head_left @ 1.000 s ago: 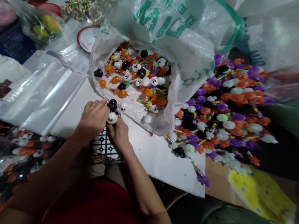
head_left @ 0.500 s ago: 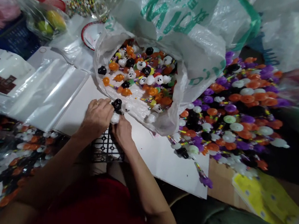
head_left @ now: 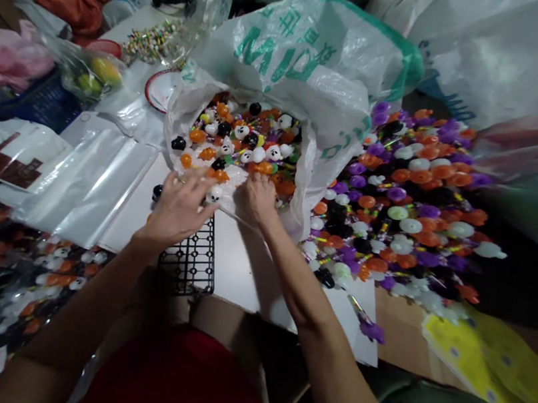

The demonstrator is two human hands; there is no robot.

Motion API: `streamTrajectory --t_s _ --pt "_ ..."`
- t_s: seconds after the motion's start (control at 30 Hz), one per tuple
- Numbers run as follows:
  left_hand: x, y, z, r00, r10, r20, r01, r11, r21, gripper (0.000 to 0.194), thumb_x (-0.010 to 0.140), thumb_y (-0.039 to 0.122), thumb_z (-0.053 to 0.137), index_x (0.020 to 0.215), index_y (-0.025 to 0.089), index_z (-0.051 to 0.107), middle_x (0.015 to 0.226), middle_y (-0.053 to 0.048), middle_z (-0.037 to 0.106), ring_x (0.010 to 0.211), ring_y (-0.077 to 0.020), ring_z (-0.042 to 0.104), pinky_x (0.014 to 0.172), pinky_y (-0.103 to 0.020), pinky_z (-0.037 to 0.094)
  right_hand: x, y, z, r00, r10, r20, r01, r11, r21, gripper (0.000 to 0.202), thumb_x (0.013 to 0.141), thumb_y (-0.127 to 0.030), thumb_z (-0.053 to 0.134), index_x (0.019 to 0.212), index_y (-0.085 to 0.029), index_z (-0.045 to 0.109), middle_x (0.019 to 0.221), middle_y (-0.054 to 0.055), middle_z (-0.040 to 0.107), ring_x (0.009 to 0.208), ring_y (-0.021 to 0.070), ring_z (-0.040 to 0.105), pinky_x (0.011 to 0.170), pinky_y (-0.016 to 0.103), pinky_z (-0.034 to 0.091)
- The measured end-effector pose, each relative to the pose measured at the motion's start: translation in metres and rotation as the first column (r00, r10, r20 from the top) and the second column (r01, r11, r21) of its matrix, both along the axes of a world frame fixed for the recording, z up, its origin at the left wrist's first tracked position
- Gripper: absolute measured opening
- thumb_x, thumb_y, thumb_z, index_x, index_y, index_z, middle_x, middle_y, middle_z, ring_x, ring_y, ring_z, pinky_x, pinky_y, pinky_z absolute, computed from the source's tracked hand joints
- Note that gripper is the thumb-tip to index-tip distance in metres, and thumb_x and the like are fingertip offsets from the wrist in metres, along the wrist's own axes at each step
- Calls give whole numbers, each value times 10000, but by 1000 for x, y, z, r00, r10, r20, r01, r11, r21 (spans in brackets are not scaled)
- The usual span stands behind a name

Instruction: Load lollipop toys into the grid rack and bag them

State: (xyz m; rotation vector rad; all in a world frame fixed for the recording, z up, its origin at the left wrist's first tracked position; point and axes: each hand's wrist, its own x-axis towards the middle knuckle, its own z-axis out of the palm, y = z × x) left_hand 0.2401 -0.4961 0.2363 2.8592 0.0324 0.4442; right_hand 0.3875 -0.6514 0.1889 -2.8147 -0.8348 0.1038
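Note:
My left hand (head_left: 179,208) hovers over a black plastic grid rack (head_left: 193,251), its fingers spread. A white skull-faced topper (head_left: 214,195) shows by its fingertips, and a black topper (head_left: 156,193) peeks out at its left side. Inside the mouth of a white plastic bag (head_left: 302,200) is my right hand (head_left: 258,198), with fingers curled down among small figures; what they grip, if anything, is hidden. An orange topper (head_left: 261,168) is just beyond those fingers. White, black and orange toppers (head_left: 241,133) fill the bag.
A heap of purple, orange and white topped sticks (head_left: 399,207) lies to the right. Clear plastic sleeves (head_left: 84,187) are on the left, above bagged pieces (head_left: 9,277). Farther back are a blue basket (head_left: 46,102), bagged fruit (head_left: 96,76) and small beads (head_left: 154,43).
My right hand has left the rack and moved forward into the bag. My left hand has opened and shifted slightly, and more of the rack shows. The view has tilted upward.

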Motion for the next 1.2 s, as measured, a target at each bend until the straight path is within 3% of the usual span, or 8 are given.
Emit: streamTrajectory --t_s 0.1,0.23,0.37,0.67,0.8,0.93,1.0,1.2 --pt "8 -3 -7 988 -72 -137 77 996 34 389 960 250 452 1333 200 547 1390 -143 575 1282 -302 534 1091 -549 361 -37 -14 2 994 101 -37 -87 960 267 187 924 -162 482 1021 -138 640 1047 156 640 964 251 591 823 342 468" --pt "4 8 -17 992 -76 -96 71 996 -53 402 949 226 467 1340 185 552 1372 -140 590 1275 -269 544 1060 -458 419 -95 -23 -18 983 137 -121 -5 683 731 159 951 -305 498 988 -197 608 928 59 633 808 172 599 753 280 496" --pt "-8 14 -16 979 -183 -86 178 982 -55 369 906 381 593 1226 202 636 1429 -156 531 1304 -301 516 1079 -493 401 -114 1 -42 968 141 -208 98 549 830 137 926 -285 512 947 -199 618 903 50 653 820 173 616 758 289 513" --pt "-15 2 -33 995 -90 -37 96 980 173 205 920 302 586 1063 218 706 1357 -134 601 1229 -328 562 1071 -567 385 -75 -15 -34 788 462 -408 67 594 802 220 910 -336 555 998 -199 704 930 40 730 859 177 667 805 306 533" --pt "-15 0 -32 995 -95 -22 97 972 214 207 946 270 531 1021 192 708 1325 -121 629 1203 -310 578 1066 -540 400 -13 18 -24 921 283 -267 -26 729 684 227 912 -280 536 1000 -181 720 925 47 727 832 179 648 775 289 500" --pt "-7 -1 -29 997 -21 -76 38 973 226 198 938 250 529 967 169 707 1272 -124 660 1153 -304 605 1030 -524 430 28 92 -15 932 358 -54 -331 903 274 254 893 -161 539 1077 -90 699 1135 165 674 1008 244 612 865 333 451" --pt "-4 -2 -30 995 11 -101 12 973 229 186 925 238 538 928 156 705 1236 -130 677 1102 -301 626 1004 -516 448 30 108 -12 911 410 -41 -407 911 70 266 913 -123 485 1050 -53 702 1116 203 662 1044 272 590 890 362 428" --pt "-4 1 -35 998 9 -69 3 986 169 204 928 236 502 948 152 688 1220 -155 677 1094 -312 623 999 -523 437 -18 22 -11 898 432 79 -426 901 -83 286 970 -156 426 1090 -116 683 1201 176 614 1120 285 532 935 380 390"
